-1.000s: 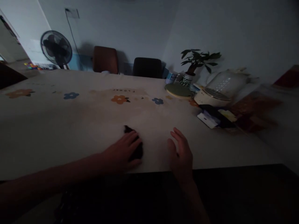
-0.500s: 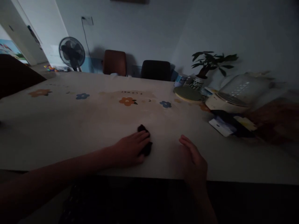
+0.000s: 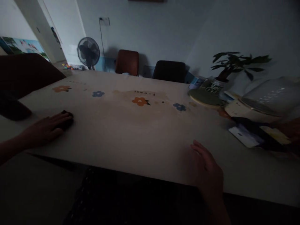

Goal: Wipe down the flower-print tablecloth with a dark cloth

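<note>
At the left of the head view, my left hand [image 3: 45,129] presses a small dark bunched cloth [image 3: 68,120] against the pale tabletop [image 3: 117,137]. Its fingers lie over the cloth and cover most of it; the dim light hides its details. On the near right, my right hand [image 3: 208,170] is at the table's front edge, palm turned inward and fingers stretched out, with nothing in it. The tabletop bears printed orange and blue flowers and a faint tan patch around the lettering.
A dark object [image 3: 14,107] stands left of my left hand. At the right are a potted plant [image 3: 225,73], a round green mat [image 3: 205,97], a white appliance with a clear cover [image 3: 252,111] and a white box [image 3: 243,136]. Chairs [image 3: 127,62] and a fan [image 3: 88,53] stand beyond.
My left hand has slid the dark cloth from the table's near middle far to the left. The view has turned somewhat left. My right hand keeps nearly the same pose.
</note>
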Demonstrator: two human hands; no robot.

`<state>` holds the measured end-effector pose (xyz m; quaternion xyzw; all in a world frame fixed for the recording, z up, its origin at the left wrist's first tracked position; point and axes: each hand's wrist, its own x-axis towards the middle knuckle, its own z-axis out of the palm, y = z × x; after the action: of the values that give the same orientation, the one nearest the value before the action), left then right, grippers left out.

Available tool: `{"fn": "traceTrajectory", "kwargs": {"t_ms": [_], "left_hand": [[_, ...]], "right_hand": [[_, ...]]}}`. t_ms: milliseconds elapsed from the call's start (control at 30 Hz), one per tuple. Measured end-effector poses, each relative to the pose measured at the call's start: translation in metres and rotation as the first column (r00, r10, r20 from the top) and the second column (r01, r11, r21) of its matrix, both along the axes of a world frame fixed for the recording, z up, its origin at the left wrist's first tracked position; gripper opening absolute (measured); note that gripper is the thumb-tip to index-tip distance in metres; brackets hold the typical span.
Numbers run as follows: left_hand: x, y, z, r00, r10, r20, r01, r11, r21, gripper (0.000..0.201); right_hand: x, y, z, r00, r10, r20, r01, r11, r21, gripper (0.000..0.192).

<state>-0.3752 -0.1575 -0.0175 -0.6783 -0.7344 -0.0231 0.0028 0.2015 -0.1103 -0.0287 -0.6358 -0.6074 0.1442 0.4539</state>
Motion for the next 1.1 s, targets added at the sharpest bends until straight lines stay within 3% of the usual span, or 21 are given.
{"fn": "traceTrajectory", "kwargs": {"t_ms": [100, 167, 333, 467, 533, 633, 733, 833, 967, 1100], "left_hand": [[-0.051, -0.009, -0.005, 0.994, 0.051, 0.093, -0.054, 0.998, 0.029, 0.074], [-0.070, -0.017, -0.007, 0.982, 0.097, 0.160, -0.108, 0.993, 0.056, 0.086], [-0.096, -0.050, -0.008, 0.944, 0.186, 0.274, -0.216, 0.973, 0.082, 0.099], [-0.113, -0.079, -0.009, 0.917, 0.239, 0.319, -0.290, 0.949, 0.125, 0.090], [-0.110, -0.087, -0.009, 0.910, 0.255, 0.326, -0.314, 0.939, 0.142, 0.084], [-0.081, -0.090, -0.004, 0.891, 0.335, 0.307, -0.390, 0.910, 0.141, 0.076], [-0.036, -0.088, 0.002, 0.868, 0.415, 0.275, -0.459, 0.880, 0.123, 0.067], [0.012, -0.084, 0.001, 0.877, 0.380, 0.293, -0.436, 0.886, 0.155, 0.060], [0.080, -0.070, -0.010, 0.946, 0.199, 0.257, -0.257, 0.942, 0.215, 0.056], [0.153, -0.044, -0.015, 0.991, -0.066, 0.118, 0.043, 0.981, 0.190, 0.056]], "right_hand": [[-0.001, 0.001, 0.000, 1.000, -0.006, 0.000, 0.006, 1.000, -0.012, 0.049], [-0.002, 0.001, 0.000, 1.000, -0.024, -0.013, 0.024, 1.000, -0.010, 0.050], [-0.002, 0.000, 0.005, 0.999, -0.026, -0.044, 0.024, 0.998, -0.054, 0.047], [-0.003, 0.001, 0.009, 0.994, -0.062, -0.089, 0.053, 0.993, -0.104, 0.033], [-0.004, 0.001, 0.011, 0.994, -0.074, -0.077, 0.064, 0.990, -0.127, 0.030], [-0.005, 0.001, 0.013, 0.997, -0.066, -0.043, 0.060, 0.988, -0.142, 0.033], [-0.007, 0.001, 0.014, 0.998, -0.055, -0.026, 0.050, 0.987, -0.153, 0.032], [-0.009, 0.002, 0.013, 0.998, -0.058, -0.008, 0.056, 0.984, -0.168, 0.029], [-0.013, 0.006, 0.012, 0.998, -0.056, 0.022, 0.059, 0.985, -0.160, 0.030], [-0.009, 0.007, 0.007, 0.999, -0.010, 0.049, 0.017, 0.989, -0.149, 0.030]]}}
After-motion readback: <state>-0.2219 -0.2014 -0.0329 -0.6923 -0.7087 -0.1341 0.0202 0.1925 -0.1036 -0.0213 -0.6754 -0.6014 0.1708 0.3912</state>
